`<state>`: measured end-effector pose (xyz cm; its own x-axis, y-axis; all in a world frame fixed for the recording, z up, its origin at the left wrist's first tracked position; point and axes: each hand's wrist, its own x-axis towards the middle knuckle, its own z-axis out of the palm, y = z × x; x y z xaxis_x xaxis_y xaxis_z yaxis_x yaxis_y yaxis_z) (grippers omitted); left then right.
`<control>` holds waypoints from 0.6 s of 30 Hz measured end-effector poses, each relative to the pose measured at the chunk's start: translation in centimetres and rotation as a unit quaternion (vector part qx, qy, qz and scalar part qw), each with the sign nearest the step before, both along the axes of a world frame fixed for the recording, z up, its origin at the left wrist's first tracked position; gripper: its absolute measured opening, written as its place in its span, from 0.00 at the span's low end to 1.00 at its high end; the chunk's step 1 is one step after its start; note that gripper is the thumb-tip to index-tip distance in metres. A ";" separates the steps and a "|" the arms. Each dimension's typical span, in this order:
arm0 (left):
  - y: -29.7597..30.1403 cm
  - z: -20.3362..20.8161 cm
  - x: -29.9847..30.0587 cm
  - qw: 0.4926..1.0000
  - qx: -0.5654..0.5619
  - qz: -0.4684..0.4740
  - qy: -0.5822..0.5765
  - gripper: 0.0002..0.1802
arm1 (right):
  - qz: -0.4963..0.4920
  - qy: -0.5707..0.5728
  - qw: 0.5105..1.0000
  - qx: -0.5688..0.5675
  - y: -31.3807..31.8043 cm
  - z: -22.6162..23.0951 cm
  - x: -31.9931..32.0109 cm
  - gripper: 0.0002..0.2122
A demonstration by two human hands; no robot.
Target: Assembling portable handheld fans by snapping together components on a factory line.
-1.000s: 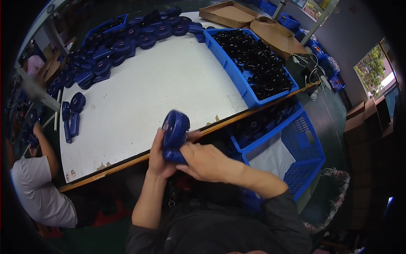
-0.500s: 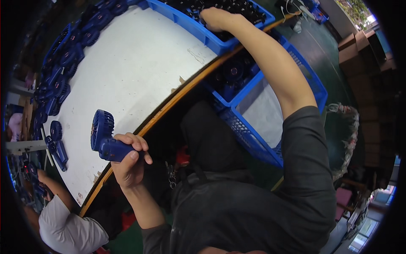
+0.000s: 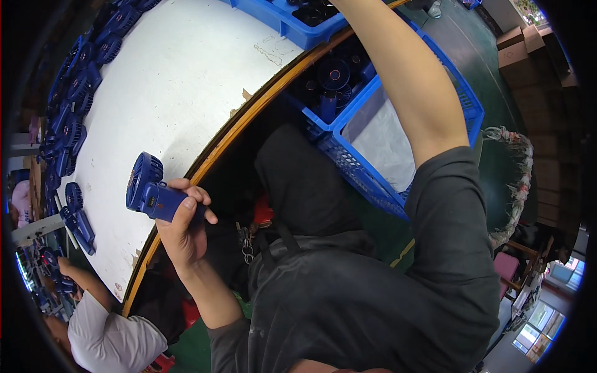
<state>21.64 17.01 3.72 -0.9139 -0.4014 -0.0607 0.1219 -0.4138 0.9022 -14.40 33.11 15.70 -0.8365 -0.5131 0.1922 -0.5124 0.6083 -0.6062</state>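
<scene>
A dark blue handheld fan (image 3: 163,198) is in my left hand (image 3: 186,227), tilted over the table's near edge. My fingers and thumb wrap its handle, and the round caged head points up and left. A small display shows on the handle's side. My right forearm reaches up past the near corner of a shallow blue tray (image 3: 295,30), which holds black parts. The hand itself lies beyond the top edge of the picture.
The white table (image 3: 180,81) has a worn wooden edge (image 3: 217,152). Many blue fans (image 3: 74,130) line its far left side; another fan (image 3: 78,217) lies apart. Blue crates (image 3: 364,177) stand below right, one holding fans (image 3: 334,78). A co-worker (image 3: 115,323) sits at lower left.
My view has shifted, so the tray sits higher and my right hand has left the picture. The fan in my left hand has turned, showing its handle's display side.
</scene>
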 end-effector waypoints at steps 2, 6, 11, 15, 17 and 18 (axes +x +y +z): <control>0.4 0.5 -0.2 0.999 -0.017 0.032 -0.014 0.23 | 0.167 -0.129 0.964 -0.163 -0.9 -0.6 3.4 0.14; 1.4 1.6 -1.0 0.997 0.013 0.066 0.023 0.31 | 0.343 -0.284 0.824 -0.349 -1.9 -6.2 17.2 0.10; 1.5 0.8 0.5 0.995 0.081 0.054 0.009 0.23 | 0.326 -0.135 0.873 -0.336 -0.1 -9.3 24.5 0.13; 2.0 1.9 1.5 0.993 0.103 0.021 -0.052 0.22 | 0.359 0.077 0.906 -0.212 0.4 -8.8 24.5 0.14; 1.9 2.4 1.8 0.992 0.118 -0.030 -0.045 0.23 | 0.369 0.065 0.895 -0.241 0.2 -8.4 23.8 0.13; 1.7 2.4 2.1 0.988 0.130 -0.070 -0.040 0.22 | 0.372 0.047 0.888 -0.267 0.0 -7.8 23.7 0.13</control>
